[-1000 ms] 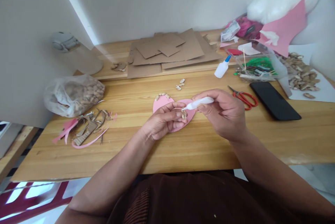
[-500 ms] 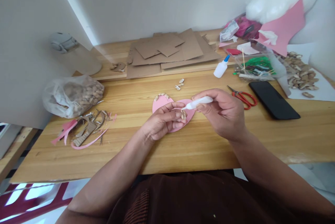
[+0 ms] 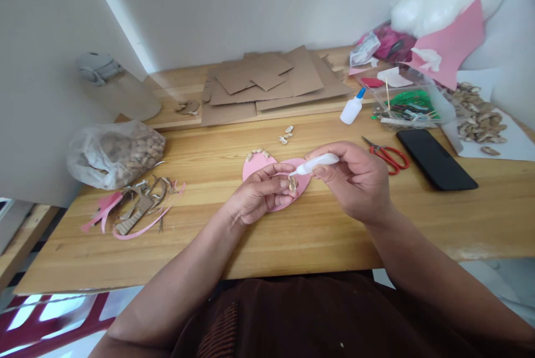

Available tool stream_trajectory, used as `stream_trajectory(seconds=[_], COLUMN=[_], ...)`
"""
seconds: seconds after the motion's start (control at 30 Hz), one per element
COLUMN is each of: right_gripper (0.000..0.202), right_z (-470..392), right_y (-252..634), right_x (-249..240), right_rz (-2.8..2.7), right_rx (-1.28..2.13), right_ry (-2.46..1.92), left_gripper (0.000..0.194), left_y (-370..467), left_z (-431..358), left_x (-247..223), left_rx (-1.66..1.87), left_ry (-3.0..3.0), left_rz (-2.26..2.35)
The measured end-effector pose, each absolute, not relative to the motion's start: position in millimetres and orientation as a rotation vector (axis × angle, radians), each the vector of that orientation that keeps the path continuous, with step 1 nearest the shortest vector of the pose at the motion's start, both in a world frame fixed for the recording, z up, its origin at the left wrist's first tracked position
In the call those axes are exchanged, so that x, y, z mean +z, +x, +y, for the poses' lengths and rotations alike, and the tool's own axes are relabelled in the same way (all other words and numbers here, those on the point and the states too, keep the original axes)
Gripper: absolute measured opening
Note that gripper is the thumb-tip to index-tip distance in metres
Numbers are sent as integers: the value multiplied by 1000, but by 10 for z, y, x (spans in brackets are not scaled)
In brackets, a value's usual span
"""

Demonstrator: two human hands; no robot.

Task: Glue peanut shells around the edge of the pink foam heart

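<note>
Between the fingers of my left hand is a peanut shell half. My right hand grips a white glue bottle, tilted so that its nozzle points left and meets the rim of the shell. Under both hands lies a pink heart-shaped piece, partly hidden by my left hand. Several peanut shells sit along the top edge of its left lobe. A few loose shells lie on the table just behind the heart.
To the right are red-handled scissors, a black phone and a blue-capped bottle. Shell halves are heaped on white paper at far right. Cardboard sheets lie at the back. A bag of peanuts and scraps are left.
Hardly anything differs. Both hands keep their places, with the nozzle still at the shell; the whole view has shifted very slightly.
</note>
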State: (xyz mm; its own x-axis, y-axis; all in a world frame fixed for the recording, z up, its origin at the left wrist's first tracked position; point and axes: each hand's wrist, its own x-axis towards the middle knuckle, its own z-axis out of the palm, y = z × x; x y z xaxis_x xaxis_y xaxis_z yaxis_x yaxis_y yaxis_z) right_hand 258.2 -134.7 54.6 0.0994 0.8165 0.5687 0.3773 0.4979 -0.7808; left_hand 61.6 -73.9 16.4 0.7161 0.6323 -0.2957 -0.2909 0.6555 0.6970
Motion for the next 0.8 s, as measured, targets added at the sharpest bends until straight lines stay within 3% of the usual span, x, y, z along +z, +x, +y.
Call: stream_trajectory(seconds=[0.8], right_gripper=[10], right_z=[-1341], right_y=[2584], right_x=[550], right_rz=[-1499], right_rx=[459], right_ry=[-1053], left_gripper=[32], left_y=[621], left_z=[-740], left_x=[187], left_rx=[548], left_ry=[663], left_rz=[542])
